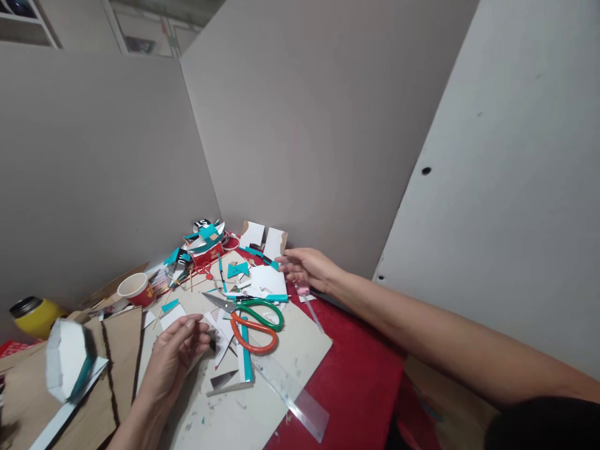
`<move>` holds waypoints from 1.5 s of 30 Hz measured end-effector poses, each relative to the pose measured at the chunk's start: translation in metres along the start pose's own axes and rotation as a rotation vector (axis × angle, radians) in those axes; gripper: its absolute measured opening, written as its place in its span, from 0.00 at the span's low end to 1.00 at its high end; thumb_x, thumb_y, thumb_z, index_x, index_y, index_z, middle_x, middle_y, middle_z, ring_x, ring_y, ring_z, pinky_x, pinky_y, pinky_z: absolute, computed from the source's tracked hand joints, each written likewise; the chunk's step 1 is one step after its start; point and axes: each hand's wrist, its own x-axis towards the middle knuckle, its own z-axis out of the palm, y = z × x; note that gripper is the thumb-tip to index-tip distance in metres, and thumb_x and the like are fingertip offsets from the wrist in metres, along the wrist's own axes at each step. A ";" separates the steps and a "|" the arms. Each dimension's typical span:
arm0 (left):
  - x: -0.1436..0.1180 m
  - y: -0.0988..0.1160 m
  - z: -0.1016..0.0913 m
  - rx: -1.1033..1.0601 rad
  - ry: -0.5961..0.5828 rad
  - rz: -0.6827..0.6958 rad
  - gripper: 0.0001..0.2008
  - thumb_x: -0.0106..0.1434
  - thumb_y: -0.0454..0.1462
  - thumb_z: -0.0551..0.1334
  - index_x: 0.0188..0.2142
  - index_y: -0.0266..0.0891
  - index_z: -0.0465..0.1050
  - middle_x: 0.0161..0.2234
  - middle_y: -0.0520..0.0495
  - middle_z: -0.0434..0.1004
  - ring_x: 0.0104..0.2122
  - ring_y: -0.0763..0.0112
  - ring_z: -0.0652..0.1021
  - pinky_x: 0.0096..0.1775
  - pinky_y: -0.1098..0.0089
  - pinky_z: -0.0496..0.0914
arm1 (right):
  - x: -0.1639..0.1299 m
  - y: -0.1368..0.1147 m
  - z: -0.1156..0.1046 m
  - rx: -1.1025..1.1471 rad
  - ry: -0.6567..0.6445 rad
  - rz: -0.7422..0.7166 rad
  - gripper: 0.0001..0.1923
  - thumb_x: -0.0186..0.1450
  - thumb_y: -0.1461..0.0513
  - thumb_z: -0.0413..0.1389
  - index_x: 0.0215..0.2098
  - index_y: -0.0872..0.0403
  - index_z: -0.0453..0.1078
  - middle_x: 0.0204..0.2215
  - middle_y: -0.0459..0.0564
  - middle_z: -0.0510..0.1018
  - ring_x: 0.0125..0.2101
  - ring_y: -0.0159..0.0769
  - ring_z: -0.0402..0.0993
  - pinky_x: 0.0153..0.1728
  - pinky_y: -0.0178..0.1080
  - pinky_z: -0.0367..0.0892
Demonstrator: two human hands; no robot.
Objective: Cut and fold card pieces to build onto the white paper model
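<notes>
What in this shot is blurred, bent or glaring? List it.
Head view: the white folded card piece at lower left is motion-blurred; the partition walls lean and splay from wide-angle distortion; lighting is soft and even, no harsh glare; scissors stay fairly sharp.

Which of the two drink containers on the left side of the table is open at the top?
The red paper cup, whose white inside shows through its open rim. The yellow flask farther left is closed with a dark lid.

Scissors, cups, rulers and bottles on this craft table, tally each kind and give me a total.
Scissors: 1, green and orange handles
Paper cup: 1, red and white
Clear plastic ruler: 1
Yellow bottle: 1
Total: 4
The left hand rests near paper scraps; the right hand reaches toward white card pieces.
</notes>
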 end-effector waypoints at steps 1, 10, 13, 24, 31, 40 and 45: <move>0.000 0.000 0.000 -0.002 0.008 0.000 0.14 0.51 0.35 0.71 0.38 0.32 0.76 0.31 0.43 0.80 0.26 0.71 0.79 0.29 0.73 0.76 | -0.003 0.000 0.000 -0.063 -0.005 -0.027 0.08 0.69 0.62 0.47 0.39 0.58 0.66 0.33 0.57 0.78 0.25 0.29 0.74 0.22 0.29 0.71; 0.001 -0.002 -0.003 0.016 0.071 0.027 0.10 0.54 0.33 0.68 0.36 0.32 0.75 0.29 0.44 0.80 0.24 0.73 0.78 0.28 0.75 0.75 | -0.016 0.009 0.005 -0.962 -0.062 -0.339 0.17 0.58 0.62 0.57 0.46 0.56 0.71 0.43 0.59 0.77 0.46 0.51 0.71 0.46 0.46 0.64; 0.002 -0.004 -0.004 0.022 0.069 0.028 0.11 0.53 0.34 0.69 0.36 0.32 0.75 0.29 0.44 0.80 0.24 0.73 0.78 0.27 0.75 0.74 | -0.012 0.008 0.011 -1.207 -0.100 -0.391 0.23 0.58 0.60 0.58 0.52 0.56 0.68 0.48 0.62 0.74 0.50 0.56 0.68 0.47 0.48 0.62; 0.002 -0.005 -0.002 0.030 0.072 0.036 0.16 0.49 0.40 0.72 0.34 0.32 0.75 0.27 0.46 0.80 0.24 0.75 0.77 0.27 0.76 0.72 | 0.017 -0.013 0.030 -1.633 -0.280 -0.289 0.37 0.59 0.50 0.56 0.63 0.57 0.57 0.48 0.64 0.76 0.45 0.56 0.74 0.37 0.45 0.68; 0.007 -0.009 -0.010 0.102 0.077 0.079 0.17 0.51 0.42 0.71 0.36 0.33 0.74 0.30 0.45 0.80 0.25 0.74 0.77 0.29 0.75 0.72 | 0.029 -0.023 0.036 -1.695 -0.351 -0.268 0.46 0.54 0.47 0.61 0.66 0.53 0.54 0.50 0.65 0.74 0.48 0.57 0.72 0.39 0.46 0.67; 0.007 -0.009 -0.009 0.180 0.125 0.096 0.18 0.49 0.43 0.71 0.35 0.33 0.74 0.29 0.45 0.80 0.24 0.74 0.77 0.24 0.78 0.68 | 0.047 -0.023 0.037 -1.616 -0.307 -0.315 0.39 0.49 0.47 0.65 0.55 0.55 0.68 0.48 0.62 0.75 0.46 0.54 0.72 0.39 0.43 0.67; 0.005 -0.010 -0.007 0.209 0.118 0.094 0.18 0.49 0.44 0.71 0.34 0.33 0.74 0.27 0.45 0.80 0.23 0.75 0.76 0.23 0.80 0.64 | 0.051 -0.041 0.029 -1.467 -0.236 -0.317 0.23 0.54 0.56 0.64 0.47 0.54 0.73 0.43 0.56 0.78 0.42 0.47 0.74 0.35 0.38 0.66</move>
